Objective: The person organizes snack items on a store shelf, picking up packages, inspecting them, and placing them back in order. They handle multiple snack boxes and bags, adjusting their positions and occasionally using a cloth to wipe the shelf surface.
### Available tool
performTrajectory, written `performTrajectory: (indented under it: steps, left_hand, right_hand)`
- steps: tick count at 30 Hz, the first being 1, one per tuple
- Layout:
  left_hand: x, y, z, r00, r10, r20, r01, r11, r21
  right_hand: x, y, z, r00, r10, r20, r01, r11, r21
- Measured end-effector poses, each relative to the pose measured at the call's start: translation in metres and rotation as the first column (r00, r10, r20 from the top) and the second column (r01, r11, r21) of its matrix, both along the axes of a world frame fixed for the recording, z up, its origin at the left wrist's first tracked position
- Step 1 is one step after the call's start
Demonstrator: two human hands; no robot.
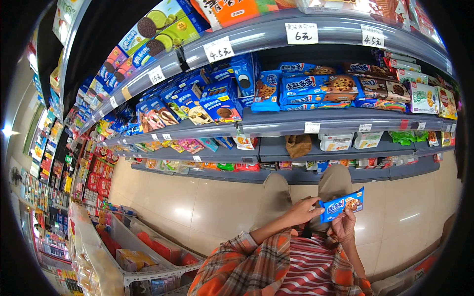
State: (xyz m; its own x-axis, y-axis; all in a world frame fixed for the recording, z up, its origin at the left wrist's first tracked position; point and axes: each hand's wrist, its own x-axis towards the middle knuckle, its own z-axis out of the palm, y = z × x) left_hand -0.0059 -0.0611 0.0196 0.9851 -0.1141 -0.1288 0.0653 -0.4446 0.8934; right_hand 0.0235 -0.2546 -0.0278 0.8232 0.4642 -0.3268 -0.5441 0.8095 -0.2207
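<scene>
In front of my lap I hold a blue packet of chocolate chip cookies (339,209), its printed face turned up towards me. My left hand (304,212) pinches the packet's left end between thumb and fingers. Under the lower right edge, my right hand (344,226) grips it with the thumb on the front. Similar blue cookie packets (301,86) lie stacked on the shelf ahead, beside brown cookie packets (383,88). To their left stand blue boxes of sandwich cookies (222,100).
The grey store shelf (276,124) curves across ahead, with price tags on its edges. A brown cloth-like item (298,145) rests on a lower level. Behind on the left is a light metal rack (159,274) with goods in bins. Tiled floor (222,199) lies below.
</scene>
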Motion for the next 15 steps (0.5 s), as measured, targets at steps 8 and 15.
performTrajectory:
  steps: [8, 15]
  left_hand:
    - [-0.002, -0.009, 0.002, 0.962, -0.066, -0.263, -0.035, 0.931, -0.363]
    - [-0.005, -0.013, 0.005, 0.916, -0.039, -0.398, -0.165, 0.87, -0.465]
  right_hand:
    - [-0.005, 0.002, -0.011, 1.0, -0.016, 0.003, 0.016, 0.999, -0.048]
    - [-0.007, 0.003, -0.003, 0.995, 0.06, 0.084, -0.057, 0.998, -0.03]
